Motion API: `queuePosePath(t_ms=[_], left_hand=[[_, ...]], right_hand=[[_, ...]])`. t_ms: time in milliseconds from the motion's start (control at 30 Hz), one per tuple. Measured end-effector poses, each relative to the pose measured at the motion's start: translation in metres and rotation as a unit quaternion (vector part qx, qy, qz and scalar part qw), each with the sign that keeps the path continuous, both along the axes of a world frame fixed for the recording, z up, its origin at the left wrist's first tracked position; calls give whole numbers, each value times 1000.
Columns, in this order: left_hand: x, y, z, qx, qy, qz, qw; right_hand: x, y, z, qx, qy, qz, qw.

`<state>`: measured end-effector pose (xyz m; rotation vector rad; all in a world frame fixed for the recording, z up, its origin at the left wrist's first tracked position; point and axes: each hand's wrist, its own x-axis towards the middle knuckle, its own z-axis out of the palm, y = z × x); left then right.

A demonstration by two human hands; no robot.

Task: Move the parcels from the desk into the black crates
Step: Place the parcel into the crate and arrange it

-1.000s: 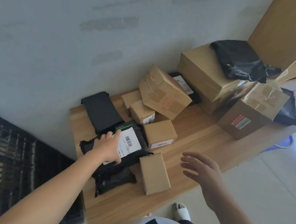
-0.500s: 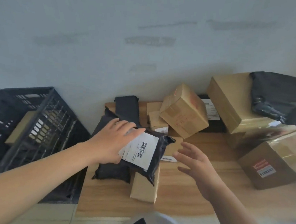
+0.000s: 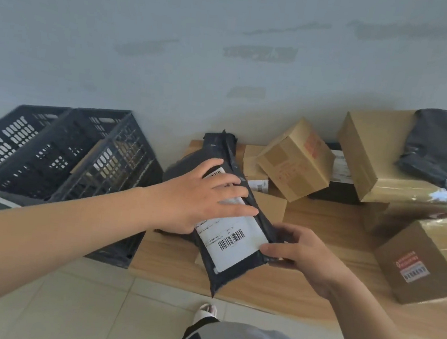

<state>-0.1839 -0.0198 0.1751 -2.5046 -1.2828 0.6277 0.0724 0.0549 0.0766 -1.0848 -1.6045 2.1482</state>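
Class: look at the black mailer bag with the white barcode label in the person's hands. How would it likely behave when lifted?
The black mailer bag is probably floppy: its film looks creased and its lower corner hangs past the desk edge. Likely slippery, being glossy plastic. Both the left hand and right hand are on it, suggesting it needs support.

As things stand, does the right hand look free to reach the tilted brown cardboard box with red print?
Probably not yet: the right hand is pinching the black poly mailer. The tilted brown cardboard box lies unobstructed beyond it.

The right edge crops a black bag; the left hand hides part of a label.
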Motion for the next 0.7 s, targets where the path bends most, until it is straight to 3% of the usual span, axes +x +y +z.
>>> queuePosePath(t_ms=[167,300,367,433,467,500,567,600,633,700], left_hand=[[20,4,28,1,53,-74,996],[28,10,45,54,55,-50,996],[29,13,55,97,-9,23,995],[28,11,65,116,-167,131,970],[28,8,69,123,-284,188,932],[30,3,70,128,-406,239,873],[37,-7,62,112,-628,301,709],[42,-10,55,83,-702,321,630],[49,-13,46,47,-745,336,575],[63,-20,27,-3,-767,344,541]], right_hand=[[10,-5,10,39,-25,45,998],[19,-9,15,0,32,-3,999],[25,-10,14,-33,70,-38,996],[30,-11,15,-43,103,-60,992],[32,-12,16,-45,120,-68,989],[34,-13,19,-50,139,-75,986],[38,-12,21,-56,169,-86,980],[40,-11,22,-56,181,-86,978],[42,-9,23,-57,192,-83,976],[46,-7,24,-57,209,-80,973]])
